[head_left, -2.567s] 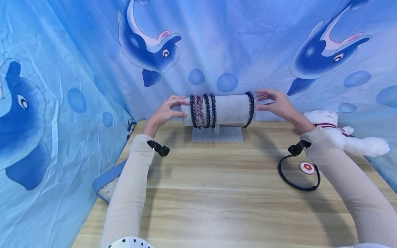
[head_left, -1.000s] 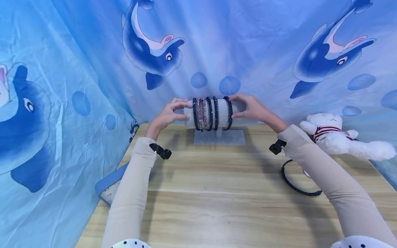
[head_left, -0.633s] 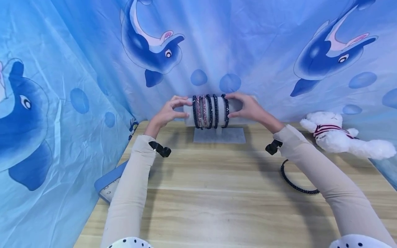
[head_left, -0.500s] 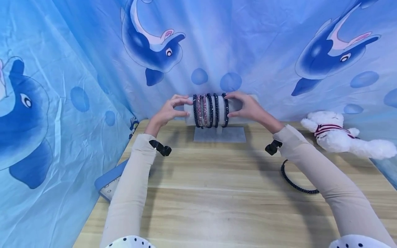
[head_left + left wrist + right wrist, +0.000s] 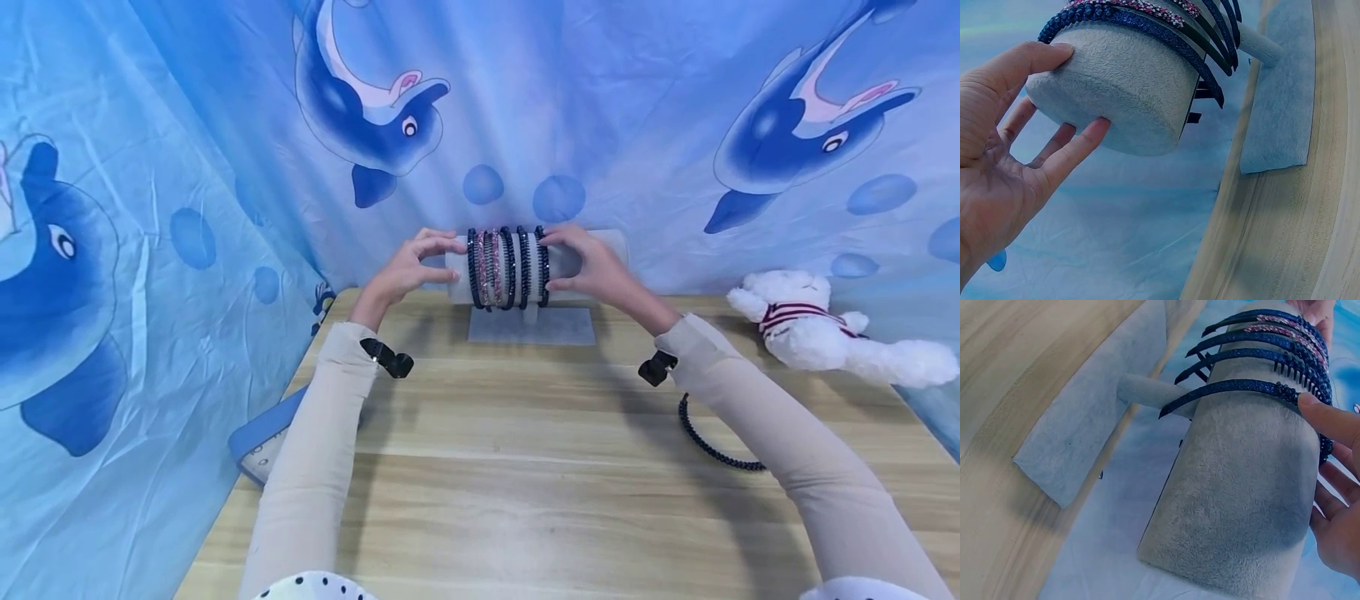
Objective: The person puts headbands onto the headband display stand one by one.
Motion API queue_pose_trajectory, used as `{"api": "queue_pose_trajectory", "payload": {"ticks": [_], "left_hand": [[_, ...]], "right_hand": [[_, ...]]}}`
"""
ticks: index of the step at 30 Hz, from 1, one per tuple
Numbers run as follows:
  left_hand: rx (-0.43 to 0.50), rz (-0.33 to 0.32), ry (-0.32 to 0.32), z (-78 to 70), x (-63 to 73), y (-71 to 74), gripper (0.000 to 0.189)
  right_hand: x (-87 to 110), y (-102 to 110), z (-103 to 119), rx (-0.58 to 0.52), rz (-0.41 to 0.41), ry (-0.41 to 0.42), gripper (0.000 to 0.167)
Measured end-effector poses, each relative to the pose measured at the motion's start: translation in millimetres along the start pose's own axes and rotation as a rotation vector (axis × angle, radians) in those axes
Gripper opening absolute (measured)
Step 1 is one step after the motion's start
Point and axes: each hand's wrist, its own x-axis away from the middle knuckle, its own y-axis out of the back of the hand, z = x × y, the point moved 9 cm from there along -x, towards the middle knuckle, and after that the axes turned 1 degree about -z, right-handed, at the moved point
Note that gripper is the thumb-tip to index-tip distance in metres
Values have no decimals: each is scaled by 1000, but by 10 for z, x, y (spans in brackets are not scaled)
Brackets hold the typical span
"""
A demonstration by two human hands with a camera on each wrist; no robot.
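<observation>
A grey plush-covered roll on a T-shaped display stand point(image 5: 577, 292) carries several headbands, dark blue beaded ones and pink glittery ones point(image 5: 496, 271). My left hand point(image 5: 411, 268) grips the roll's left end; in the left wrist view its fingertips point(image 5: 1099, 128) press on the grey plush. With thumb and fingers my right hand point(image 5: 592, 265) holds the rightmost dark blue headband point(image 5: 543, 271). In the right wrist view the thumb point(image 5: 1329, 419) lies on that headband's edge, and the other fingers are partly hidden behind the roll.
Another black braided headband point(image 5: 705, 447) lies on the wooden table point(image 5: 487, 500), partly under my right sleeve. A white plush toy point(image 5: 806, 329) lies at the right back. A blue-edged box or case point(image 5: 258, 442) sits by my left forearm. A dolphin-print curtain point(image 5: 502, 100) hangs behind.
The rightmost headband has slid left along the roll, with my right hand, to sit beside the others. The left hand stays on the roll's end. The round flower badge is now hidden.
</observation>
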Motion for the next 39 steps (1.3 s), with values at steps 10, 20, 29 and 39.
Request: {"api": "queue_pose_trajectory", "payload": {"ticks": [10, 20, 29, 39], "left_hand": [[0, -7, -35, 1, -7, -23, 46], [-11, 5, -58, -33, -25, -54, 48], [2, -1, -61, -67, -23, -55, 47], [-23, -7, -36, -47, 13, -12, 49]], "right_hand": [[77, -3, 41, 17, -75, 82, 70], [115, 20, 53, 35, -79, 75, 70], [173, 82, 83, -1, 0, 83, 72], [461, 201, 49, -12, 213, 56, 64]]}}
